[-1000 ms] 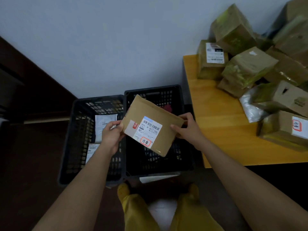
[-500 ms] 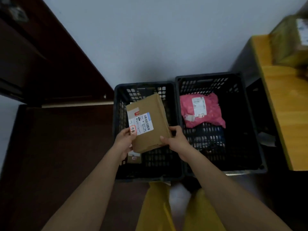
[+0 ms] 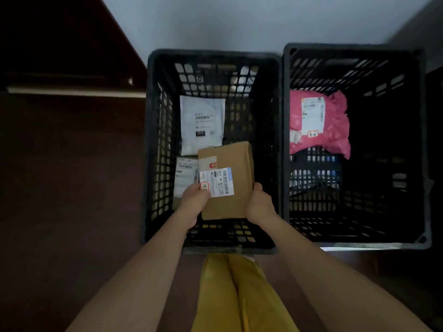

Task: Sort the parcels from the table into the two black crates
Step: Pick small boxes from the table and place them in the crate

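Both hands hold a flat brown cardboard parcel (image 3: 230, 164) with a white barcode label, low inside the left black crate (image 3: 153, 140). My left hand (image 3: 195, 200) grips its near left corner over the label; my right hand (image 3: 260, 204) grips its near right edge. Under and beside the parcel lie a white bag parcel (image 3: 202, 125) and a labelled parcel (image 3: 185, 176), partly hidden. The right black crate (image 3: 422, 140) holds a pink bag parcel (image 3: 335, 130) with a white label, over a dark parcel (image 3: 314, 173).
The two crates stand side by side on a dark floor against a pale wall (image 3: 239, 22). Dark wooden furniture (image 3: 60, 44) rises at the left. My yellow trousers (image 3: 235, 295) show below the crates. The table is out of view.
The view swung left and down, so the table left the frame. Both hands carried the brown parcel from above the crates down into the left crate.
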Action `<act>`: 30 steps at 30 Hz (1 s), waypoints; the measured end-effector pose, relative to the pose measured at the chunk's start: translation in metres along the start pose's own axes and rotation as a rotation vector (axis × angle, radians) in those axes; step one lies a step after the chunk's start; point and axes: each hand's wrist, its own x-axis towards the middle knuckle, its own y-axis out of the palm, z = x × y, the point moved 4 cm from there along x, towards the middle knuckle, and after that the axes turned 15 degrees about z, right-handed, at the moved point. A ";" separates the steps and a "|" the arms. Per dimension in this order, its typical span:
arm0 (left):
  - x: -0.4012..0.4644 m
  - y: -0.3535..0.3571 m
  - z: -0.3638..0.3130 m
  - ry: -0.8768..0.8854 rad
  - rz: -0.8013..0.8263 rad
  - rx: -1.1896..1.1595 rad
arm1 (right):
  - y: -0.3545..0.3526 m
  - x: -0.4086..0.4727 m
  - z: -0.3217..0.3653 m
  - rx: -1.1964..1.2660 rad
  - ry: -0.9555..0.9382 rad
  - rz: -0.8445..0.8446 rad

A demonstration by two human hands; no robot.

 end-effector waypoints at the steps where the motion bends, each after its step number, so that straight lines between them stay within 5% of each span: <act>1: 0.010 0.000 0.005 -0.008 -0.003 0.005 | 0.003 0.013 -0.004 -0.019 0.028 0.002; 8: 0.057 0.009 0.024 0.031 -0.062 0.088 | 0.019 0.085 -0.029 -0.083 0.171 0.034; 17: 0.056 0.014 0.026 0.001 -0.033 0.264 | 0.034 0.085 -0.021 -0.035 -0.007 0.204; 24: -0.018 -0.007 -0.007 0.005 -0.133 0.809 | 0.018 0.003 0.007 -0.304 -0.190 0.021; 30: -0.099 0.004 -0.064 0.202 -0.235 1.214 | -0.013 -0.087 0.018 -0.447 -0.262 -0.227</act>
